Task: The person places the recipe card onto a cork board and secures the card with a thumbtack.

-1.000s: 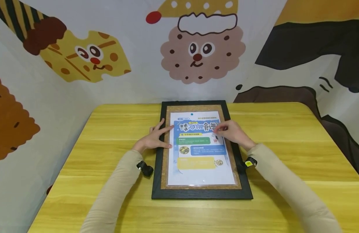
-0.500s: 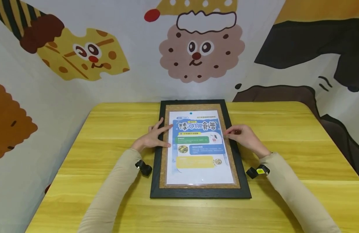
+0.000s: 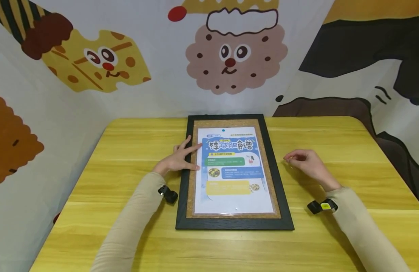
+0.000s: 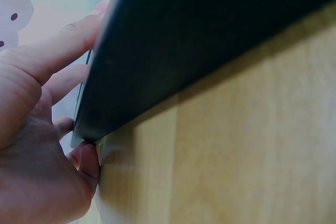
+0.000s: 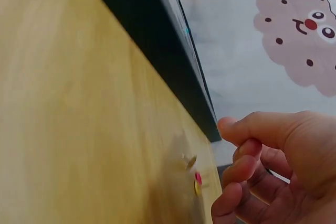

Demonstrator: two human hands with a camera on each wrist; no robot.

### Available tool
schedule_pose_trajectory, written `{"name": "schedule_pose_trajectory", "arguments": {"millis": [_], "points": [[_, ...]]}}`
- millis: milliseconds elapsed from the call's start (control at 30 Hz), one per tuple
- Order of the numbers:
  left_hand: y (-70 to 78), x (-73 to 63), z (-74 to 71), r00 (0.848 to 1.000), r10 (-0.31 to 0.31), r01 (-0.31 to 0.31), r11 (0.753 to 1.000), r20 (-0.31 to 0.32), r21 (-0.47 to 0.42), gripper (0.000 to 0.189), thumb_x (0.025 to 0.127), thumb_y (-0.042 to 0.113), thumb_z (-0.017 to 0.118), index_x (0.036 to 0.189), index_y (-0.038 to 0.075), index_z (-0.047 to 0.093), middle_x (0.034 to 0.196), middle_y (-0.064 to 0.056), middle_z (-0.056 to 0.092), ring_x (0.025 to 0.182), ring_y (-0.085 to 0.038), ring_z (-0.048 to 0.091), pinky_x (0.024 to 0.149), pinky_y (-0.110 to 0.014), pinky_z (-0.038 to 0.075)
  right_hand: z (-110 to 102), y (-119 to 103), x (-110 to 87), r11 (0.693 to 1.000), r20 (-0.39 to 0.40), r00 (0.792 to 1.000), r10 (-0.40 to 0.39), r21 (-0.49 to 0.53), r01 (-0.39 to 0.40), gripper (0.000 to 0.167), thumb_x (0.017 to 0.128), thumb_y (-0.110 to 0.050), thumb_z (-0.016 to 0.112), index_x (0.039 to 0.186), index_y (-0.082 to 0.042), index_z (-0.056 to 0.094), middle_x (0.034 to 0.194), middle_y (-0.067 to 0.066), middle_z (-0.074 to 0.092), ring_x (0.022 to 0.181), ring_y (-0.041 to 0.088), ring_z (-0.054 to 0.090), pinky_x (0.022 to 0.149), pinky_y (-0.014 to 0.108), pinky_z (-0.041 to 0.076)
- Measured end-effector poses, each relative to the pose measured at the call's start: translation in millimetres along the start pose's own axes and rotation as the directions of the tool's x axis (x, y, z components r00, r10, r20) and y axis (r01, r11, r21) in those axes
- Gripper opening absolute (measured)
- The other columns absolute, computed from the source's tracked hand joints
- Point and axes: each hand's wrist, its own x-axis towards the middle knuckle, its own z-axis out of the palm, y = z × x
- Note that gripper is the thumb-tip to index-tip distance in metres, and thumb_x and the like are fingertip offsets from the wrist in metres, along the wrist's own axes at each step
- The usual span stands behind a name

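The right wrist view picks out three small pins (image 5: 197,179), one reddish and two gold or yellowish, on the surface (image 3: 345,151) just beyond the right hand (image 3: 309,163); the head view gives only an orange speck by the fingertips there. That hand is over the surface to the right of the frame (image 3: 234,224), apart from it, its fingers loosely bent. The left wrist view shows the frame's deep dark side and a fingertip tucked low by its corner, while the head view shows the left hand (image 3: 175,160) from above, spread across the frame's left edge with two fingertips on the sheet (image 3: 233,175). Only the head view shows the sheet's printed face, lying on cork (image 3: 226,123) inside the frame. Counting up: one frame, one sheet with three coloured panels, one teal dot (image 3: 223,130) at its top, one pale dot (image 3: 236,208) near its foot too small to make out, two beige sleeves and two black wrist units. The surface is yellow, wood-grained, rounded at its far corners, and runs back to a white wall (image 3: 161,68) printed with cartoon food: a biscuit (image 3: 234,77) in a hat at centre and a cheese (image 3: 93,75) on the left.
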Motion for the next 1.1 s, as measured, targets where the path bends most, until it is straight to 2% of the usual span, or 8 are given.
{"name": "schedule_pose_trajectory", "arguments": {"millis": [267,467,700,933,1100], "points": [[-0.8,-0.1,-0.1,1.000,0.013,-0.013,1.000,-0.007,0.006,0.087,0.084,0.030,0.077,0.154,0.020,0.027,0.159,-0.009,-0.017,0.138,-0.049,-0.008,0.102,-0.071,0.015,-10.9,12.0,-10.3,0.999,-0.052,0.999,-0.009,-0.034,0.007,0.015,0.091,0.000,0.062,0.102,0.004,0.071,0.097,0.017,0.069,0.071,0.007,0.052,0.056,0.021,0.042],[-1.1,0.4,0.5,1.000,0.015,-0.015,1.000,-0.007,-0.002,0.086,0.084,0.030,0.077,0.154,0.020,0.027,0.160,-0.009,-0.017,0.138,-0.048,-0.007,0.102,-0.071,0.016,-19.7,18.2,-13.0,0.998,-0.075,0.996,0.039,-0.044,-0.042,0.018,0.093,-0.005,0.061,0.105,0.005,0.070,0.100,0.018,0.068,0.077,0.006,0.054,0.060,0.020,0.044],[-2.4,0.7,1.2,1.000,0.005,-0.005,1.000,-0.006,-0.014,0.087,0.083,0.029,0.077,0.154,0.021,0.028,0.159,-0.009,-0.017,0.138,-0.047,-0.007,0.102,-0.070,0.017,-20.3,19.2,-12.2,0.995,-0.032,0.996,0.079,-0.065,-0.081,0.020,0.094,-0.009,0.063,0.107,0.005,0.069,0.099,0.021,0.067,0.069,0.011,0.052,0.052,0.024,0.041],[-4.2,2.2,2.1,1.000,0.007,-0.008,1.000,-0.005,-0.022,0.087,0.083,0.029,0.077,0.154,0.021,0.028,0.159,-0.009,-0.018,0.138,-0.048,-0.009,0.102,-0.070,0.016,-16.0,20.9,-10.8,0.994,0.002,0.998,0.067,-0.088,-0.066,0.018,0.092,-0.004,0.064,0.106,0.005,0.069,0.102,0.023,0.066,0.071,0.010,0.052,0.056,0.023,0.042],[-4.0,2.1,1.0,1.000,0.011,-0.011,1.000,-0.004,-0.022,0.086,0.084,0.029,0.077,0.154,0.020,0.028,0.159,-0.009,-0.018,0.138,-0.049,-0.010,0.102,-0.071,0.014,-13.3,21.9,-10.7,0.995,-0.010,0.998,0.059,-0.074,-0.060,0.017,0.092,-0.006,0.066,0.105,0.004,0.070,0.103,0.022,0.067,0.073,0.009,0.054,0.057,0.022,0.042]]}}
